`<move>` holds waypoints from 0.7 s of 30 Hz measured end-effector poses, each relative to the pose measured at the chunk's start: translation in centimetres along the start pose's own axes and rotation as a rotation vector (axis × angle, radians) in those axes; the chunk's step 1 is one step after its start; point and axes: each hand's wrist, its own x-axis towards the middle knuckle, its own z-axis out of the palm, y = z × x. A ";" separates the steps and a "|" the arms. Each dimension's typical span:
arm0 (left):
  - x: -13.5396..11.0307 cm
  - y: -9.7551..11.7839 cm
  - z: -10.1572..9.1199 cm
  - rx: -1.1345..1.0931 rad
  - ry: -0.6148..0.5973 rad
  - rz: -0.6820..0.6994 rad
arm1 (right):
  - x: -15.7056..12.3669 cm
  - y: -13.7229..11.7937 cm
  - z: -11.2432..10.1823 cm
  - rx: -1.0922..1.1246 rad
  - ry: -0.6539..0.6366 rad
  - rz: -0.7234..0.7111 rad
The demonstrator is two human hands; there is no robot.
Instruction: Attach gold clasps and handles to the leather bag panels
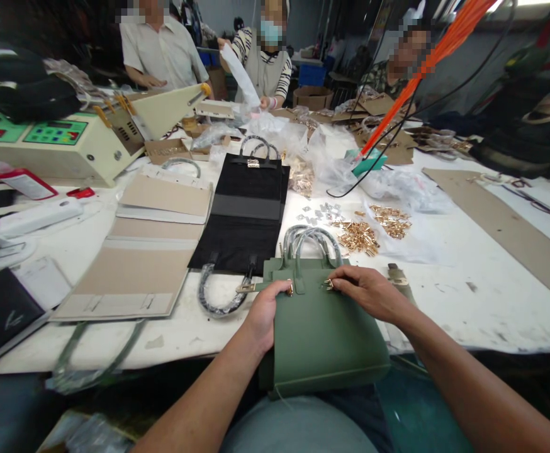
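A green handbag (326,343) rests against my lap at the table's front edge, its plastic-wrapped handles (313,236) standing up. My left hand (262,318) grips the bag's left side, the thumb pressed on the front beside a small gold fitting (289,287). On the right of the front panel, my right hand (369,290) pinches another small gold metal fitting (328,285) against the bag. A green strap with a gold end (246,288) sticks out to the left. Beyond the bag lie piles of loose gold fittings (359,237) and several flat silver plates (319,212).
A black bag panel (241,233) and a beige one (133,270) lie to the left. Further left are a dark notebook (8,314) and a machine with green control panels (86,148). Orange tubing (398,94) hangs at right. Several people are across the table.
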 end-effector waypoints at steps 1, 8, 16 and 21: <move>0.0 0.0 0.1 0.013 0.009 -0.007 | 0.0 0.1 -0.1 0.006 0.005 0.014; 0.5 -0.1 0.2 0.041 0.079 -0.012 | 0.2 -0.1 -1.1 -0.017 -0.039 0.042; 0.6 0.0 0.3 0.062 0.104 -0.003 | 0.7 -0.8 -0.9 -0.090 -0.041 0.039; 0.7 0.0 0.5 0.077 0.128 0.012 | 1.4 -1.9 -0.3 -0.264 -0.041 -0.004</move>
